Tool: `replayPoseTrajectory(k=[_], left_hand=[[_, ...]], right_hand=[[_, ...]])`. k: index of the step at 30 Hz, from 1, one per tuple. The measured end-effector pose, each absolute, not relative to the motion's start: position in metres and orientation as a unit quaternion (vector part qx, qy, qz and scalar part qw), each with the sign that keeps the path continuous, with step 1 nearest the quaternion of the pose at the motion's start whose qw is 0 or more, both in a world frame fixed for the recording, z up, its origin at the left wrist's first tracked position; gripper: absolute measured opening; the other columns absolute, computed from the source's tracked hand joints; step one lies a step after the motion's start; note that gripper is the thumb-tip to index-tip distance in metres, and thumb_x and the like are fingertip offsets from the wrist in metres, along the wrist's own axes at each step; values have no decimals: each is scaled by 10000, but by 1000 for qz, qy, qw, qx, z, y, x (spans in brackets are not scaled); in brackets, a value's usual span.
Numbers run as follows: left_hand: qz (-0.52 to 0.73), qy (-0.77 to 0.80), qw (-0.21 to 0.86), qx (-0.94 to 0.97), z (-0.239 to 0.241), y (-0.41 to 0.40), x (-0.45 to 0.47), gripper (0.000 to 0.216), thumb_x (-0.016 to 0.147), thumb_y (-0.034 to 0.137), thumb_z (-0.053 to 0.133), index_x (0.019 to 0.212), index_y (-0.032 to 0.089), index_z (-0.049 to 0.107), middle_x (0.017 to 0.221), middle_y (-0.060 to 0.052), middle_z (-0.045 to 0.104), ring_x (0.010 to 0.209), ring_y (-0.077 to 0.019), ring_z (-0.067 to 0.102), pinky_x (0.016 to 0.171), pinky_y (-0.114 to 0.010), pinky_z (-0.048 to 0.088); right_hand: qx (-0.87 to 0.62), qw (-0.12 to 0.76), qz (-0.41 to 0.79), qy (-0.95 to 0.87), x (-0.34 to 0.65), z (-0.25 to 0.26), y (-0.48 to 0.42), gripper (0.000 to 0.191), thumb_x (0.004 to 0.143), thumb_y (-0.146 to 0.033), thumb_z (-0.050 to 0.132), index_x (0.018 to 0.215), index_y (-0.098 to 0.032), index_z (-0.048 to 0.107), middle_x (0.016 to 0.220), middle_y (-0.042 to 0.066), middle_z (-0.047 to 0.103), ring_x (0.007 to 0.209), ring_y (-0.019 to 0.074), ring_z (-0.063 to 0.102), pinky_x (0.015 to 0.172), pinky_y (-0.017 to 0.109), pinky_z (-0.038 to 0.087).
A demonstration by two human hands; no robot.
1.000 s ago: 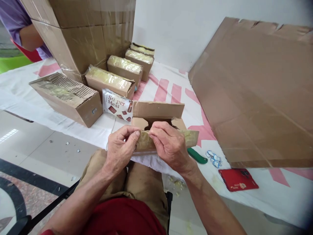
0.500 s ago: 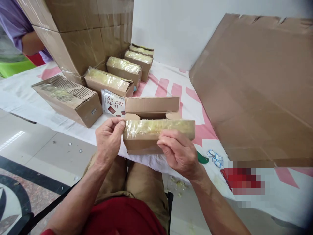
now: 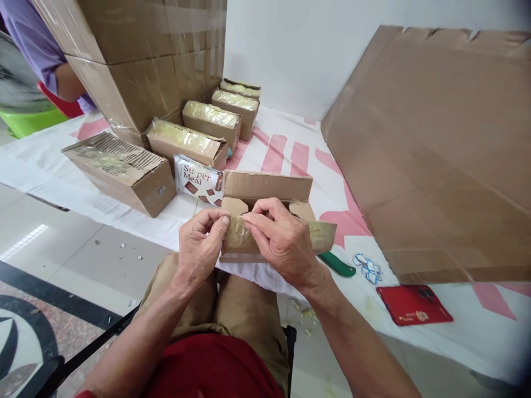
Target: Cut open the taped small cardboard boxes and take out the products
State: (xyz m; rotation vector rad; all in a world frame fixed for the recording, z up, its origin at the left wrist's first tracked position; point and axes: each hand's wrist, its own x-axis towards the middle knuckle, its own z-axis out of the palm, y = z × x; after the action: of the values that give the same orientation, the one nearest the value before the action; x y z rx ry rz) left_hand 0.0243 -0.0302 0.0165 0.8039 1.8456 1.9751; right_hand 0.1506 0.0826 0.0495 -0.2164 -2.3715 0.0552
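Note:
A small cardboard box [image 3: 267, 188] stands open in front of me, its back flap raised. Yellowish clear packing tape [image 3: 238, 232] covers its front flap [image 3: 323, 236]. The thumb and fingers of my left hand [image 3: 201, 243] are closed on the left corner of this flap. My right hand [image 3: 286, 243] pinches at the tape close beside the left fingertips; the exact bit between its fingers is too small to make out. Behind the left hand, a white "Super Meal" packet [image 3: 197, 178] leans by the box.
Several taped cardboard boxes [image 3: 124, 171] line the table's left side beside stacked large cartons [image 3: 141, 83]. A big cardboard sheet [image 3: 431, 155] stands at right. Near it lie a green curved object [image 3: 338, 265], small blue-edged pieces [image 3: 367, 268] and a red phone [image 3: 415, 305]. A co-worker's arm [image 3: 68, 80] shows at far left.
My right hand has moved left and up, close to my left fingertips. My left hand has shifted slightly right, and the taped flap is now tilted, showing more of the box's inside.

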Motion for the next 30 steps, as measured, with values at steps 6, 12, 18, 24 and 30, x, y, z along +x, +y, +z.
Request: replayPoseTrajectory(k=[6, 12, 18, 24, 30], left_hand=[[699, 638, 171, 272, 17, -27, 25, 194, 792, 375, 721, 797, 184, 757, 686, -8, 697, 608, -130, 554, 561, -237, 461], [696, 648, 163, 262, 19, -25, 25, 205, 782, 382, 708, 781, 179, 742, 687, -7, 692, 609, -132, 564, 568, -243, 465], [686, 657, 158, 269, 16, -23, 26, 187, 784, 362, 714, 795, 179, 755, 720, -16, 723, 647, -140, 599, 613, -250, 480], [690, 661, 129, 265, 17, -20, 24, 188, 759, 362, 734, 782, 176, 752, 667, 7, 689, 566, -107, 520, 542, -228, 428], [677, 654, 162, 296, 17, -15, 36, 178, 771, 353, 736, 782, 176, 758, 668, 12, 693, 569, -93, 520, 543, -211, 422]], right_hand=[[-38, 444, 19, -895, 156, 36, 84, 234, 974, -62, 570, 1003, -196, 760, 966, 58, 705, 746, 135, 635, 684, 264, 519], [-9, 444, 65, -894, 169, 22, 88, 247, 958, -73, 585, 1067, -225, 745, 1028, 67, 725, 883, 189, 693, 784, 331, 572], [-21, 473, 112, -874, 190, 14, 86, 227, 954, -68, 616, 1095, -221, 706, 1046, 76, 706, 962, 205, 713, 831, 354, 615], [-84, 541, 165, -820, 223, 6, 82, 305, 904, -12, 652, 1095, -242, 718, 1027, 48, 676, 901, 193, 710, 775, 347, 619], [-152, 595, 230, -755, 245, -4, 76, 331, 903, 8, 633, 1077, -264, 706, 1025, 33, 625, 863, 181, 674, 758, 369, 604]])
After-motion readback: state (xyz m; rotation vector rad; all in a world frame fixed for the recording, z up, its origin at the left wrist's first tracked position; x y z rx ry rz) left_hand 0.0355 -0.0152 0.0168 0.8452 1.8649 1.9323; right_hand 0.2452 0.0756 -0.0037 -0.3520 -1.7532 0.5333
